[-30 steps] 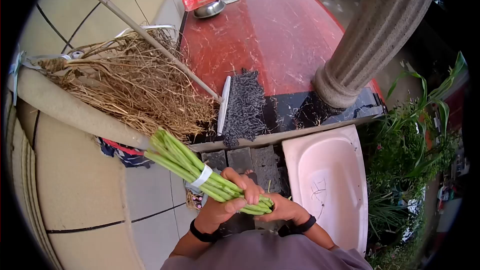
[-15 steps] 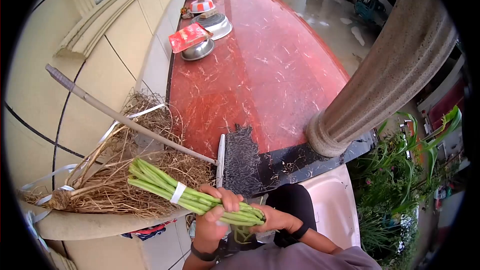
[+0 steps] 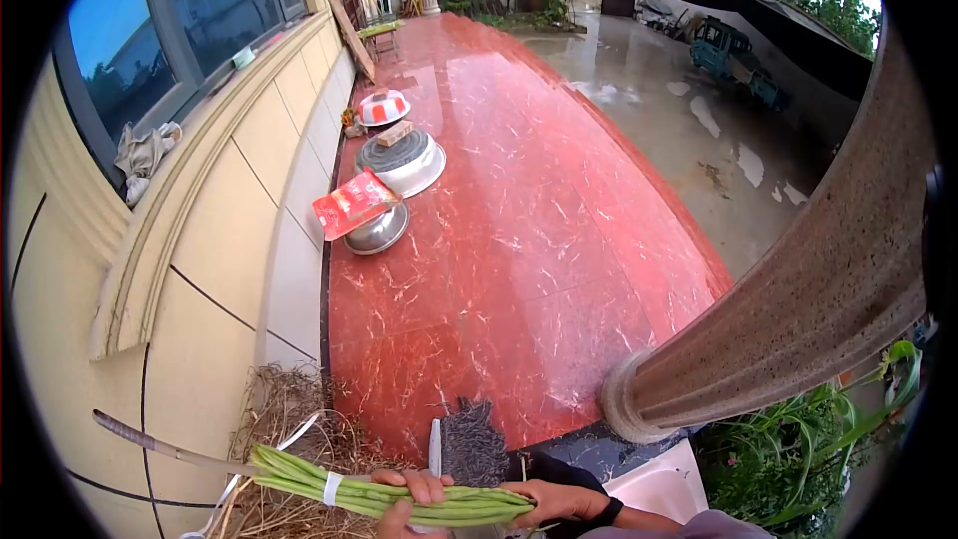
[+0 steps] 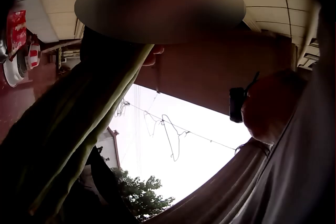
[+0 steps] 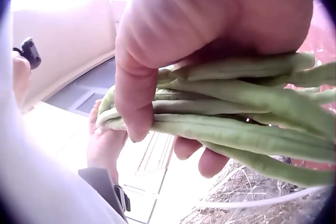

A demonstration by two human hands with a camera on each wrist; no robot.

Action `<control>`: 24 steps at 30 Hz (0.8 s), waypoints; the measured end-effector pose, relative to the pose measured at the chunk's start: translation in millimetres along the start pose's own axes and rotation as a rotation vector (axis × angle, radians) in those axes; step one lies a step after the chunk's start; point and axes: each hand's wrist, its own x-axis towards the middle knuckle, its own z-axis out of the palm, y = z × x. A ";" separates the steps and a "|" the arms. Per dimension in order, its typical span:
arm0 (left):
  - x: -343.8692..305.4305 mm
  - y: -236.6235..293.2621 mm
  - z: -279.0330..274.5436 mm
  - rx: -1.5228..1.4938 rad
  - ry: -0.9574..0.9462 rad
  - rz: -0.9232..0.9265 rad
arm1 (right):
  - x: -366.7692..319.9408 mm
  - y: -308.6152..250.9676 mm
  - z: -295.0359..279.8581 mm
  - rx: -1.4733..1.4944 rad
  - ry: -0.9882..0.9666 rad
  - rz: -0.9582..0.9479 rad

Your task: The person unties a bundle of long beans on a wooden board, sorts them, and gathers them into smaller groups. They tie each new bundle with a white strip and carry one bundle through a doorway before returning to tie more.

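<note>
A: In the head view, where is the bundle of long green pods (image 3: 357, 499)?

B: Low down, roughly level between the two hands, with a white band (image 3: 332, 488) around it toward its left end. The left hand (image 3: 419, 485) grips it near the middle — fingers curled over the top, thumb on the near side. The right hand (image 3: 555, 501) is wrapped round the right end.

A: And around them?

B: A grey mop head (image 3: 474, 444) lies just beyond, on the red floor (image 3: 519, 240). Dry stalks (image 3: 289, 409) are heaped to the left, and a pale pink tub (image 3: 664, 484) sits beyond the right wrist.

A: The left wrist view?

B: Mostly dark. The pods slant up across its left side and fingertips show near their upper end; I can't tell the grip from there.

A: Right wrist?

B: Clearer — the near hand (image 5: 189, 29) bends its thumb across the pods, fingertips showing below, and a second hand (image 5: 106, 142) is at their far ends.
</note>
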 end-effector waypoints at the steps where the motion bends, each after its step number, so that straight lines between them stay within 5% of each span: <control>1: 17.1 -2.9 11.4 -0.017 0.013 -0.016 | 4.2 -4.0 -16.0 -0.167 -0.019 -0.070; 3: 38.5 -3.4 26.6 -0.040 0.047 -0.058 | -0.2 -40.6 -9.3 0.109 0.272 -0.184; 6: 67.0 -0.2 34.1 -0.105 0.085 -0.057 | -5.1 -77.9 -56.3 -0.285 0.016 0.068; 9: 95.3 13.0 47.0 -0.180 0.123 -0.024 | 4.1 -95.7 -73.3 -0.502 0.025 0.071; 13: 141.7 31.6 55.9 -0.122 0.272 0.144 | 29.5 -119.4 -99.7 -0.387 0.029 0.056; 19: 248.0 54.0 51.4 -0.262 0.250 0.196 | 94.5 -174.7 -188.8 -0.438 -0.029 0.133; 20: 272.2 56.2 45.7 -0.276 0.248 0.209 | 108.2 -198.4 -209.0 -0.241 -0.039 0.135; 24: 376.1 62.3 44.7 -0.240 0.205 0.219 | 174.5 -226.2 -287.6 -0.555 0.101 -0.030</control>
